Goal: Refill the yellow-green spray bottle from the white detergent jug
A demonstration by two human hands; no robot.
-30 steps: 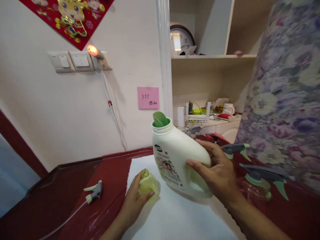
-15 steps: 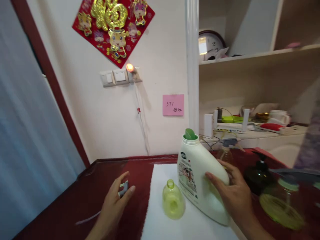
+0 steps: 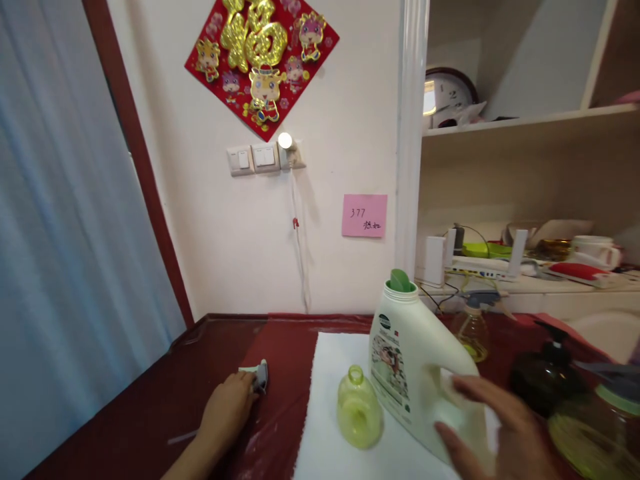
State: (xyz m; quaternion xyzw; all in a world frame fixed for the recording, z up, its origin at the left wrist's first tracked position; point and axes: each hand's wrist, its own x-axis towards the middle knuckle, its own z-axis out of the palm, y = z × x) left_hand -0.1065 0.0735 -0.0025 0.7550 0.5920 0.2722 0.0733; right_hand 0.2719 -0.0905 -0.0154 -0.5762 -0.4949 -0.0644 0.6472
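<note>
My left hand (image 3: 227, 408) rests low over the dark red table, fingers curled on a small grey and pale green spray head (image 3: 261, 376) that sticks out past the fingertips. Beside the handle of a large pale green detergent jug (image 3: 415, 360), my right hand (image 3: 505, 427) is blurred, thumb and fingers spread with nothing between them. The jug stands upright without a cap, a green spout showing in its neck. Just left of it, a small translucent yellow-green bottle (image 3: 359, 413) with an uncovered neck stands on a white sheet (image 3: 320, 427).
To the right stand a clear spray bottle (image 3: 471, 333), a dark pump bottle (image 3: 547, 367) and a larger bottle of yellowish liquid (image 3: 595, 427). Behind them, a shelf holds a white router (image 3: 475, 267) and a mug (image 3: 595, 253). A blue curtain (image 3: 75, 267) hangs at left.
My right hand has let go of the jug's handle and drawn away to the right. My left hand has lowered to the table with the spray head. The view has shifted left.
</note>
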